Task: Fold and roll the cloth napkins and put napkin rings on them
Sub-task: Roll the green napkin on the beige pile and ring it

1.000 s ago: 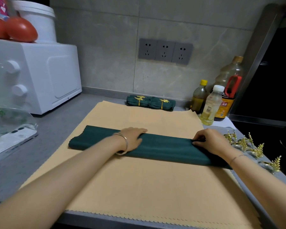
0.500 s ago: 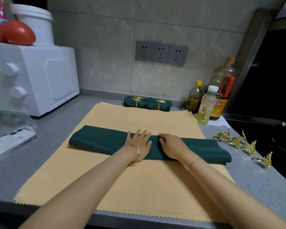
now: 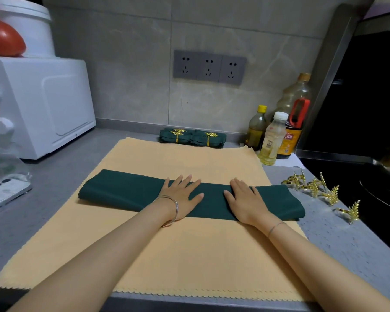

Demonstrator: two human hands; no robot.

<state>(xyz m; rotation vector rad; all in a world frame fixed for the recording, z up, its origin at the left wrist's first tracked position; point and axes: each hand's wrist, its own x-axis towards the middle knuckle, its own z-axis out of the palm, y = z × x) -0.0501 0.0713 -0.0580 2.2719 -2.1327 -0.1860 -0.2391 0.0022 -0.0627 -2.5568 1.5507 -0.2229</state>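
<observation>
A dark green napkin, folded into a long flat strip, lies across a tan cloth on the grey counter. My left hand rests flat on the strip's middle, fingers spread. My right hand lies flat on it a little to the right, apart from the left. Neither hand grips anything. Two rolled green napkins with gold rings sit at the back by the wall. Several loose gold leaf-shaped napkin rings lie on the counter to the right.
A white oven stands at the left with a red object and white bucket on top. Bottles stand at the back right. A black stove borders the right. A phone lies at left.
My right hand slid left from the strip's right end to its middle, then moved slightly right again. My left hand stayed on the middle of the napkin.
</observation>
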